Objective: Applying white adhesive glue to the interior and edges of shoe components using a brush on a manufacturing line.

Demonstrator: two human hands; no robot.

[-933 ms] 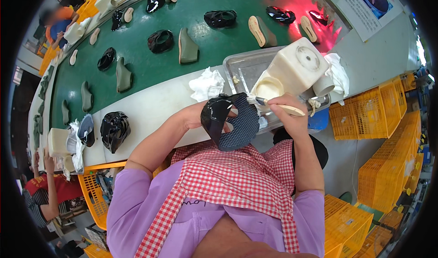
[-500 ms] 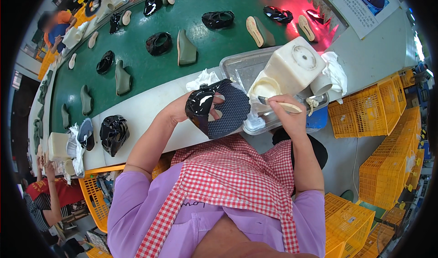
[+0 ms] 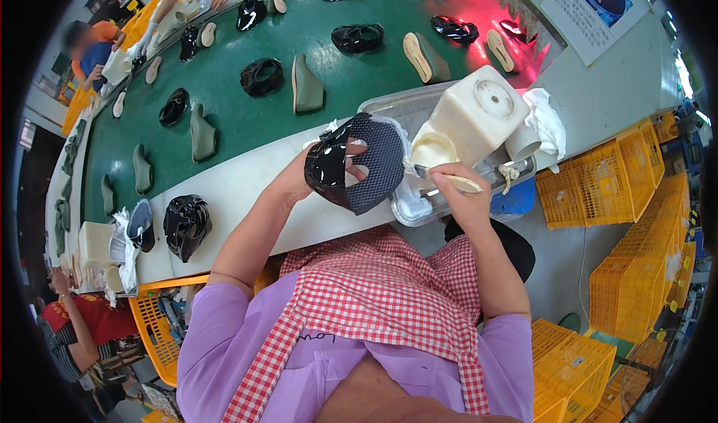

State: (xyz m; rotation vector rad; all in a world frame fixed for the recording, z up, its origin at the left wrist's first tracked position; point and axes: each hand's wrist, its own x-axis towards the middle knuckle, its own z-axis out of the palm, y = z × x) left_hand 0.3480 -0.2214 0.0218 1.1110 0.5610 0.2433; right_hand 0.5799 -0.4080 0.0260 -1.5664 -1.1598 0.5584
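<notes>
My left hand [image 3: 299,176] grips a shoe upper [image 3: 380,160], glossy black outside with a dark woven-textured lining; its fingers show through the opening. My right hand [image 3: 464,198] is closed round a brush [image 3: 469,184] with a pale wooden handle. The brush head is beside the textured lining and just below the cream-coloured mouth [image 3: 434,151] of a white plastic jug [image 3: 480,112], apart from the lining as far as I can tell. That jug lies tilted in a clear plastic tray [image 3: 389,103].
A green conveyor [image 3: 224,71] carries black uppers and olive wedge soles [image 3: 307,86]. Another black upper [image 3: 187,227] rests on the white ledge at left. White cloth [image 3: 544,124] lies beside the tray. Yellow crates [image 3: 602,176] stand at right. Co-workers are at far left.
The upper has turned in my left hand and lifted slightly. My right hand has shifted a little left and down with the brush. A co-worker's arm now reaches over the conveyor's far left.
</notes>
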